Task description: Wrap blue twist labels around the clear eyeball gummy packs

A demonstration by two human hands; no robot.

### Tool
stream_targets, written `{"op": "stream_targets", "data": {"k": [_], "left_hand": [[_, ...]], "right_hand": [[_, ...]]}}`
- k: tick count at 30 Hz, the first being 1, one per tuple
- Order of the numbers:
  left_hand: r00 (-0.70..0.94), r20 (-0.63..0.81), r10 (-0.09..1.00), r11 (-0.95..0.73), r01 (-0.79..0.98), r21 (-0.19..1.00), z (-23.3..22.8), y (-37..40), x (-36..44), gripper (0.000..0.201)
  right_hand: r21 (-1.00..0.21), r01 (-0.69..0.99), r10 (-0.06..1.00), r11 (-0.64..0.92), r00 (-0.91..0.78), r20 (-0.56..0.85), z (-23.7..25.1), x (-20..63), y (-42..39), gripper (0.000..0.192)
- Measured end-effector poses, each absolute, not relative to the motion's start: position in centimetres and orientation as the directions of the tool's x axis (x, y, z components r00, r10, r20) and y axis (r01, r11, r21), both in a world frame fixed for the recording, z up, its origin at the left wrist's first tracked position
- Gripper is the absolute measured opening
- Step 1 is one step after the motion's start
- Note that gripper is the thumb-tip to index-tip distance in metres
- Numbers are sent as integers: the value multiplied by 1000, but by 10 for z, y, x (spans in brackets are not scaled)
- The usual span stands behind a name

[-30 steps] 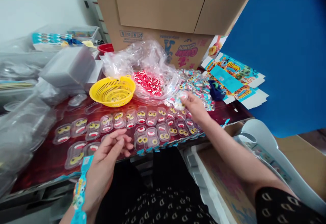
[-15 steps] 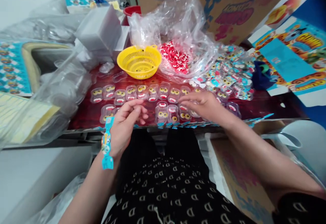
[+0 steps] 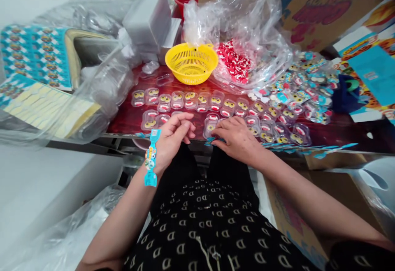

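Note:
My left hand (image 3: 173,136) hovers over the table's front edge with its fingers loosely curled and apart, nothing in it. A blue printed sticker (image 3: 151,158) lies across that wrist. My right hand (image 3: 237,140) is at the edge, thumb and forefinger closed around a blue sticker (image 3: 209,141) there. Just behind its fingertips lies a clear plastic case (image 3: 210,125) with a red-and-white mouth piece and yellow eye pieces. Similar small cases (image 3: 190,100) form a back row. The front row has a gap between my hands, and both hands partly cover its cases.
A yellow basket (image 3: 191,64) stands behind the rows. Beside it, a clear bag (image 3: 256,20) holds red-and-white pieces (image 3: 234,60). Filled cases (image 3: 304,84) are heaped to the right. Sticker sheets (image 3: 37,55) and clear plastic packaging (image 3: 105,79) lie left. More blue stickers (image 3: 308,147) line the edge.
My right hand has come down from above the cases to the table edge, and its fingers have closed at a sticker. The view has shifted left. My left hand keeps its pose.

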State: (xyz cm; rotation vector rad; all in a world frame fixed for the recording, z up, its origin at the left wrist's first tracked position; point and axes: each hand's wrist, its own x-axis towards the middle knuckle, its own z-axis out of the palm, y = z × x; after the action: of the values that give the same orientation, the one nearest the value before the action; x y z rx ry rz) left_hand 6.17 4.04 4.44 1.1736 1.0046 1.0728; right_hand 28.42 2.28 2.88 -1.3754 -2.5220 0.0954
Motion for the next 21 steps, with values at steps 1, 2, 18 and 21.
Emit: {"op": "stream_targets", "data": {"k": [1, 2, 18, 21], "left_hand": [[205, -44, 978, 67, -107, 992, 45, 40, 62, 20], [206, -47, 977, 69, -103, 992, 46, 39, 61, 20], [493, 15, 870, -390, 669, 632, 19, 74, 84, 24], [521, -82, 849, -407, 745, 528, 25, 82, 88, 25]], "right_hand": [[-177, 818, 833, 548, -514, 203, 27, 283, 22, 12], [-174, 818, 833, 548, -513, 209, 25, 282, 21, 12], [2, 965, 955, 262, -259, -143, 45, 278, 85, 36], [-10, 970, 953, 242, -240, -183, 42, 274, 88, 37]]}}
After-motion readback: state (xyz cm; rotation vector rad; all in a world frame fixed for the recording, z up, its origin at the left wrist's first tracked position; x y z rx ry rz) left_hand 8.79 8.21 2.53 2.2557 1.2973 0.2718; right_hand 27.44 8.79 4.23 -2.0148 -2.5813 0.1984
